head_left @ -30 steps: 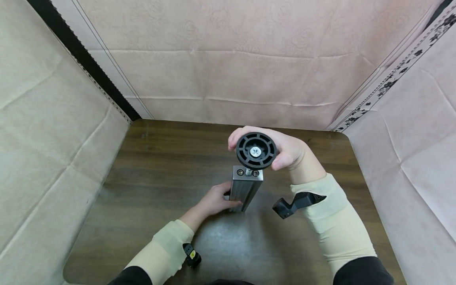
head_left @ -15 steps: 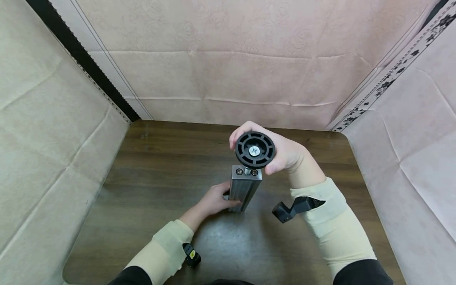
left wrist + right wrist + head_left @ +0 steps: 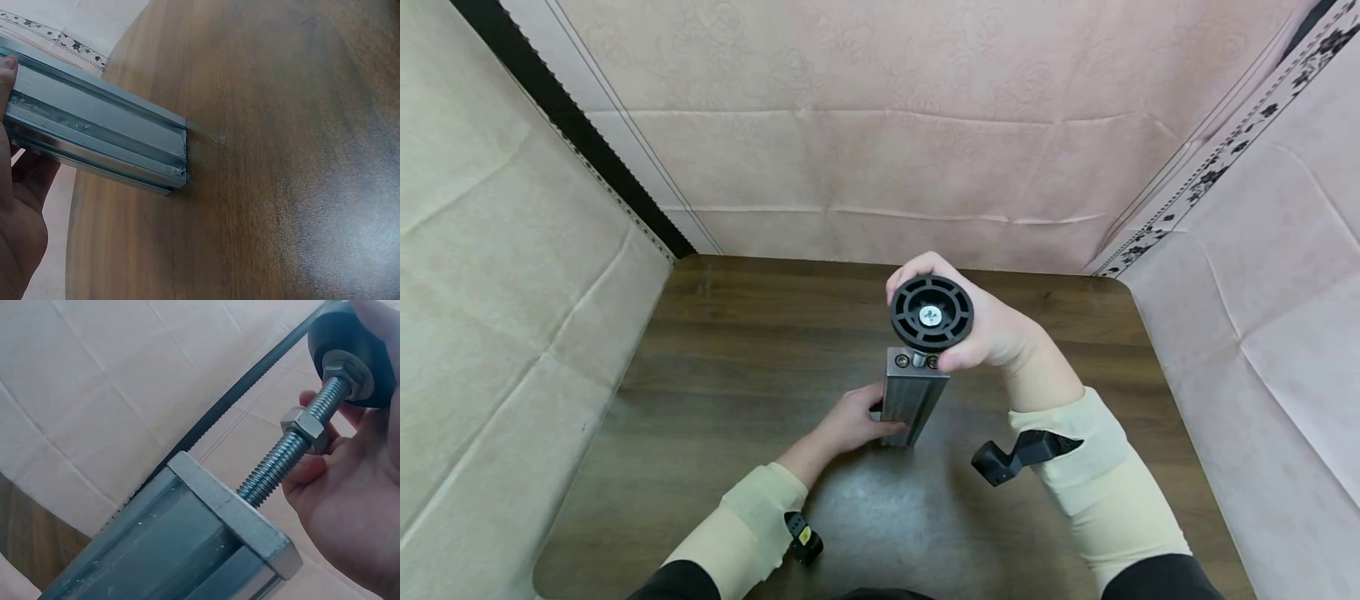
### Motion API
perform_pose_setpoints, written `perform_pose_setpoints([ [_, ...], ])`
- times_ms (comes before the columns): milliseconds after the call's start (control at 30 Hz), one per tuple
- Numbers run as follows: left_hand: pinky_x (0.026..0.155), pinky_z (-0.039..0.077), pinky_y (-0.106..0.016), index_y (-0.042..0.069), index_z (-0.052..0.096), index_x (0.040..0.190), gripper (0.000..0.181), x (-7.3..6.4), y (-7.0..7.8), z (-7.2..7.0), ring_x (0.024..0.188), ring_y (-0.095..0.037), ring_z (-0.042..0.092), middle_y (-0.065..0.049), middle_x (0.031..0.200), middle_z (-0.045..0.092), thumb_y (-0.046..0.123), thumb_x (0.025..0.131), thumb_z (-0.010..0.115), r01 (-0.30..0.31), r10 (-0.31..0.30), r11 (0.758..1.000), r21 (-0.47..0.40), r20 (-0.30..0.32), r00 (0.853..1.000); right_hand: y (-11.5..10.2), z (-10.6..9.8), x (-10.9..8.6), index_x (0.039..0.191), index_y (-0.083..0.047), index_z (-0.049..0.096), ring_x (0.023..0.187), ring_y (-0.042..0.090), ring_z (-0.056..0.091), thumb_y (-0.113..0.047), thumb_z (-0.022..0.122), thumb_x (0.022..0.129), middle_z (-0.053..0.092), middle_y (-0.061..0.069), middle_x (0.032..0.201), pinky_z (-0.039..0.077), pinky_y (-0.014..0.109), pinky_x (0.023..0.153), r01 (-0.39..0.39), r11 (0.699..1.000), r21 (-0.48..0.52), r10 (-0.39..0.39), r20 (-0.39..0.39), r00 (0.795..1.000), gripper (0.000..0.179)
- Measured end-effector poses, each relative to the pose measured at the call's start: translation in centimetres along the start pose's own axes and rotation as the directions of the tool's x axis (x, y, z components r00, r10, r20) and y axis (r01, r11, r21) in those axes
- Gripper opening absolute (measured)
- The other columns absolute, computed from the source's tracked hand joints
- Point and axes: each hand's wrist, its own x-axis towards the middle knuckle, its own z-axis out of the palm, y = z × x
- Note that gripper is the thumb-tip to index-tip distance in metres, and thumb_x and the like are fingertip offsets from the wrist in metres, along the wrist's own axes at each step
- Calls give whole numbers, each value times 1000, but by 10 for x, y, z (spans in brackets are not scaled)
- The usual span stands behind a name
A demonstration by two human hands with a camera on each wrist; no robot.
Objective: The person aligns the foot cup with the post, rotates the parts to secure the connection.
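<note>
An aluminium profile [image 3: 912, 400] stands upright on the wooden table, its lower end meeting the tabletop in the left wrist view. My left hand [image 3: 852, 419] grips it along its side, thumb across the front face. Out of the end plate [image 3: 228, 509] on top rises a threaded rod [image 3: 272, 467] carrying a loose-standing hex nut [image 3: 304, 427] partway up. The rod ends in a round black levelling foot [image 3: 931, 337] with a screw in its centre. Curled around the foot's rim is my right hand [image 3: 996, 329], thumb at the near right side, fingers behind.
The brown wood-grain table [image 3: 730, 367] has rounded corners. Pale cloth walls enclose it at the back [image 3: 865, 158], left and right. A black strip [image 3: 580, 125] runs down the left back corner.
My right thumb has swept left and toward me along the foot's rim, and the right wrist has dropped slightly nearer. The left hand keeps its hold on the profile.
</note>
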Motion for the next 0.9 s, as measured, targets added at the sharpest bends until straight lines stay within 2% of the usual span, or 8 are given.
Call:
perform_pose_setpoints([
  [300, 90, 45, -38, 19, 60, 120, 47, 0, -3, 0, 108, -17, 57, 0, 118, 63, 32, 78, 76, -28, 28, 1000, 13, -14, 1000, 0, 9, -3, 119, -15, 44, 89, 11, 48, -35, 81, 73, 47, 1, 113, 40, 23, 79, 23, 1000, -21, -25, -112, 993, 63],
  [433, 91, 45, -38, 20, 60, 122, 48, 0, -3, 0, 109, -17, 57, -1, 119, 62, 31, 78, 76, -34, 34, 999, 7, -8, 999, 3, 18, -5, 118, -13, 42, 87, 10, 49, -31, 81, 73, 49, 1, 108, 42, 23, 77, 54, 997, -63, -67, -223, 972, 62],
  [533, 91, 45, -38, 20, 60, 122, 48, 0, -3, 0, 110, -17, 57, 0, 120, 62, 30, 78, 76, -39, 39, 999, 3, -8, 999, 4, 29, -7, 117, -12, 41, 85, 11, 50, -30, 82, 72, 51, 1, 104, 44, 23, 74, 57, 992, -110, -92, -344, 934, 64],
  [667, 91, 45, -38, 22, 60, 122, 48, 0, -3, 0, 109, -15, 57, 1, 119, 62, 32, 79, 76, -45, 45, 999, 0, -9, 999, 4, 43, -8, 115, -11, 40, 85, 11, 51, -33, 84, 68, 53, -1, 101, 44, 22, 75, 27, 984, -178, -113, -495, 861, 68],
  [767, 90, 45, -37, 22, 60, 121, 46, 0, -3, 0, 108, -14, 57, 2, 118, 62, 32, 78, 76, -51, 51, 999, 1, -9, 999, 4, 52, -8, 115, -8, 39, 86, 11, 52, -35, 85, 66, 56, -1, 99, 43, 23, 76, -5, 976, -218, -125, -577, 807, 72],
  [900, 89, 46, -36, 22, 61, 118, 43, 0, -3, 1, 106, -12, 57, 3, 116, 63, 31, 79, 76, -58, 58, 998, -2, -13, 998, 4, 62, -7, 116, -4, 36, 87, 13, 54, -29, 83, 68, 56, 2, 101, 45, 23, 76, -56, 962, -268, -141, -660, 738, 72],
])
